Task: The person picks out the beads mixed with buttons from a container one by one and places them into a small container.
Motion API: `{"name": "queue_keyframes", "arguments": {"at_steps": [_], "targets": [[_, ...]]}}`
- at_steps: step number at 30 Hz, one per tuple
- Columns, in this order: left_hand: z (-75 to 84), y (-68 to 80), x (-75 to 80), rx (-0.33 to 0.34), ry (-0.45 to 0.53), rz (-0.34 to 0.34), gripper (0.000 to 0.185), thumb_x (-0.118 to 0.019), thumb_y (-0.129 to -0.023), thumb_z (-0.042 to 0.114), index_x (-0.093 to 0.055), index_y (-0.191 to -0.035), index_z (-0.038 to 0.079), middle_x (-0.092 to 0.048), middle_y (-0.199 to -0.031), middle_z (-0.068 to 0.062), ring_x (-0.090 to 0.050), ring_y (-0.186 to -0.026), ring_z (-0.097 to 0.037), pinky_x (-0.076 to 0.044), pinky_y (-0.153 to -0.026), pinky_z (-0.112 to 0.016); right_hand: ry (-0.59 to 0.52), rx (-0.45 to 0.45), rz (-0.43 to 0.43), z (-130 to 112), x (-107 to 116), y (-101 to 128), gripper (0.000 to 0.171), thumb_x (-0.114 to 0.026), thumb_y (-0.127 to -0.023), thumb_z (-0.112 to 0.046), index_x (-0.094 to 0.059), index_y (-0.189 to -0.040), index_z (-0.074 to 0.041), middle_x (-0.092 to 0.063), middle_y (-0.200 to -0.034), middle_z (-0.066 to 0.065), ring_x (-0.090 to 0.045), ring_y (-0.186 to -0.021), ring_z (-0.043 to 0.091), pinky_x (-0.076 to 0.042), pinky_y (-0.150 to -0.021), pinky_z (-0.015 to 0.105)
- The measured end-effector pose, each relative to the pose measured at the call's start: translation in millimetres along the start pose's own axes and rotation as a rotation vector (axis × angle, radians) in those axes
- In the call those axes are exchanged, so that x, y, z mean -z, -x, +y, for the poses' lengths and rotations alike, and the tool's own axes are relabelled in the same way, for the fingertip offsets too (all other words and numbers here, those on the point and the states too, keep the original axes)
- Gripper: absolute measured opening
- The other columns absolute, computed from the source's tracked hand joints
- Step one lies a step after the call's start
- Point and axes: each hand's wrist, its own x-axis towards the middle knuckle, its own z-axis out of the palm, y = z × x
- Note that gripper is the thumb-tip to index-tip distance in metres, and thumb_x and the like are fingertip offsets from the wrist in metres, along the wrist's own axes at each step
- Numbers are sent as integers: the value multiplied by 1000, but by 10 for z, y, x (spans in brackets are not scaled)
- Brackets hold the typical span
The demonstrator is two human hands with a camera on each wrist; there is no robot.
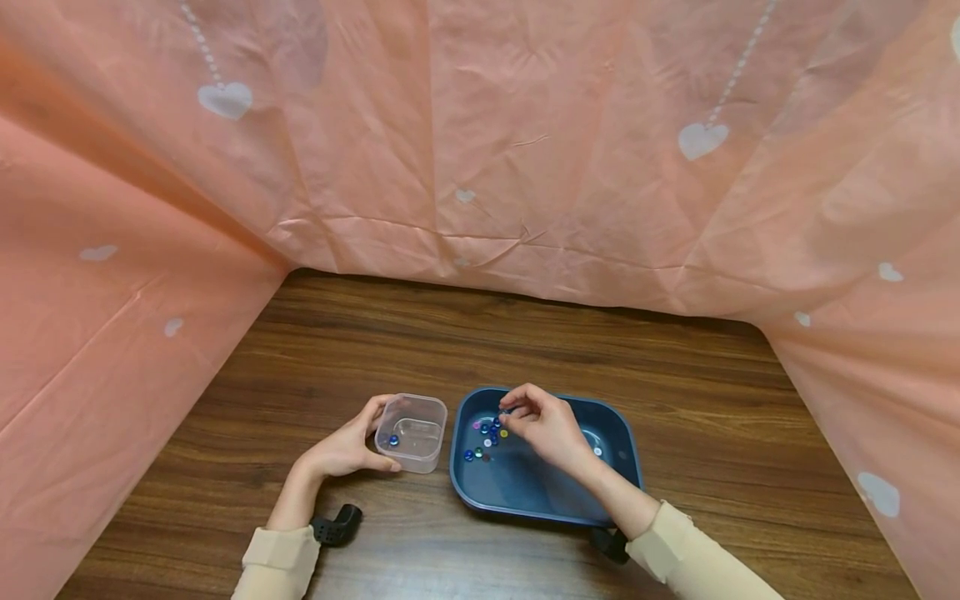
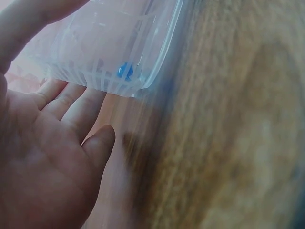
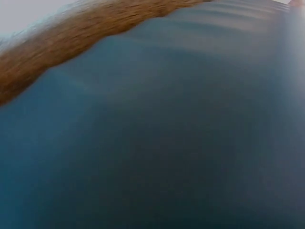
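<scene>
On the wooden worktop (image 1: 525, 333) a small clear plastic box (image 1: 412, 432) stands just to the left of a dark blue tray (image 1: 525, 487), the two nearly touching. The left hand (image 1: 347, 450) cups the box from its left side, thumb curled along the near wall and fingers round the far corner; the left wrist view shows the fingers (image 2: 71, 102) lying under and beside the box's ribbed base. One blue bead (image 1: 393, 440) sits in the box against its left wall, seen through the plastic from the wrist as well. The right hand (image 1: 546, 425) hovers over the tray, its fingers bent and the tips of thumb and forefinger drawn together above a loose cluster of coloured beads (image 1: 486, 433) on the tray's left half; whether a bead is pinched between them cannot be told. A single pale bead (image 1: 597, 452) lies apart near the right side of the tray. Pink sheeting with white hearts (image 1: 480, 150) surrounds the worktop on three sides.
</scene>
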Motion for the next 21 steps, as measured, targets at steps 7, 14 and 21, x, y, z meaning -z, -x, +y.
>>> {"name": "queue_keyframes", "arguments": {"at_steps": [7, 14, 21], "targets": [[8, -1, 7, 14, -22, 2, 92, -86, -74, 12, -26, -144, 9, -32, -152, -20, -34, -137, -40, -31, -103, -46, -18, -15, -1, -38, -3, 4, 16, -74, -85, -4, -67, -99, -8, -70, -94, 2, -65, -79, 14, -52, -69, 24], [-5, -17, 5, 8, -17, 0, 92, -86, -74, 11, -27, -144, 9, -31, -153, -20, -31, -139, -40, -27, -104, -56, -17, -37, -2, -58, -12, 19, 18, -74, -85, -4, -67, -99, -11, -70, -93, 0, -64, -80, 14, -52, -69, 24], [-3, -9, 13, 9, -18, -2, 91, -86, -74, 12, -27, -143, 9, -33, -152, -20, -34, -137, -39, -31, -104, -47, -33, -34, -20, -77, -12, 37, 18, -74, -85, -4, -67, -100, -10, -69, -93, 0, -65, -79, 14, -52, -69, 24]]}}
